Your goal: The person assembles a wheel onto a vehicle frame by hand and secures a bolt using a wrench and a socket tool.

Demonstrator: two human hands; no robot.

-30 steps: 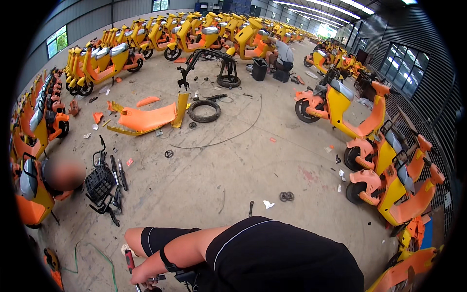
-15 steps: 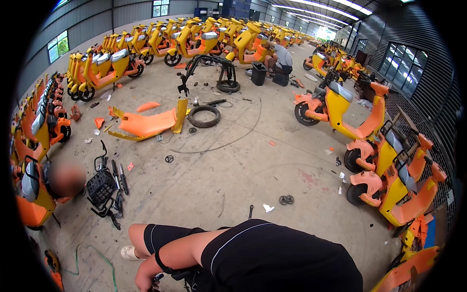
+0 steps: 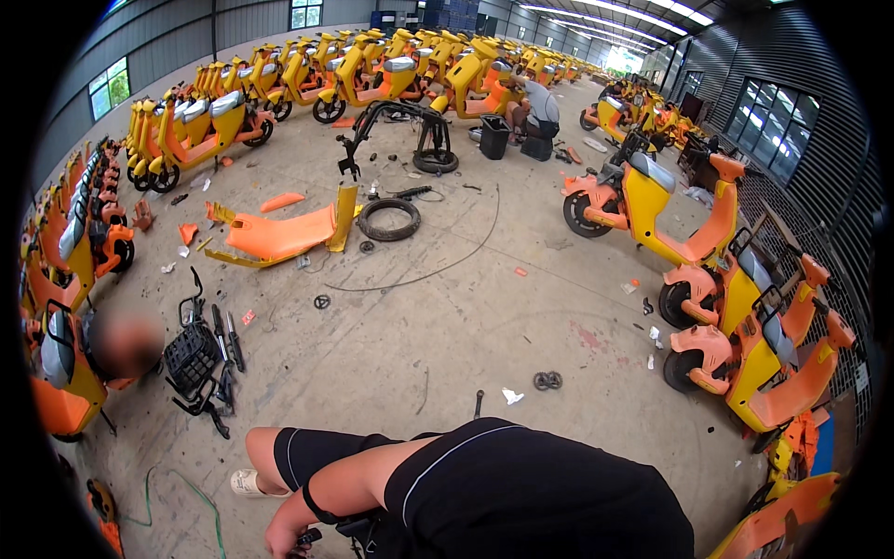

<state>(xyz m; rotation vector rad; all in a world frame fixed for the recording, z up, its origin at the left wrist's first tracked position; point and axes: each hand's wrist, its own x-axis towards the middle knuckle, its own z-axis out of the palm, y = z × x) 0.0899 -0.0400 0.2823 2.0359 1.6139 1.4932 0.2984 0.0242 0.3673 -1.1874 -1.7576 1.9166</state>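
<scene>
Only my right arm shows, reaching from a black sleeve toward the lower left, a black strap around it. My right hand [image 3: 282, 538] is at the bottom edge with its fingers curled. A short black piece [image 3: 309, 537] sticks out beside the fingers; its kind is unclear, and the frame edge cuts off the rest. Other black parts [image 3: 358, 529] show under my forearm, mostly hidden. My bent leg in black shorts and a pale shoe [image 3: 246, 483] are just beyond the arm. My left hand is not in view.
A black basket [image 3: 193, 352] and shock absorbers [image 3: 228, 337] lie on the left. Ahead lie orange body panels [image 3: 284, 238], a tyre [image 3: 389, 220] and a stripped frame [image 3: 410, 116]. Yellow-orange scooters [image 3: 675, 210] line both sides. Another person [image 3: 540, 107] crouches by a black bin [image 3: 494, 137].
My right hand has shifted slightly to the right, and more of the black piece beside its fingers now shows. The view has tilted a little; the floor parts lie as before.
</scene>
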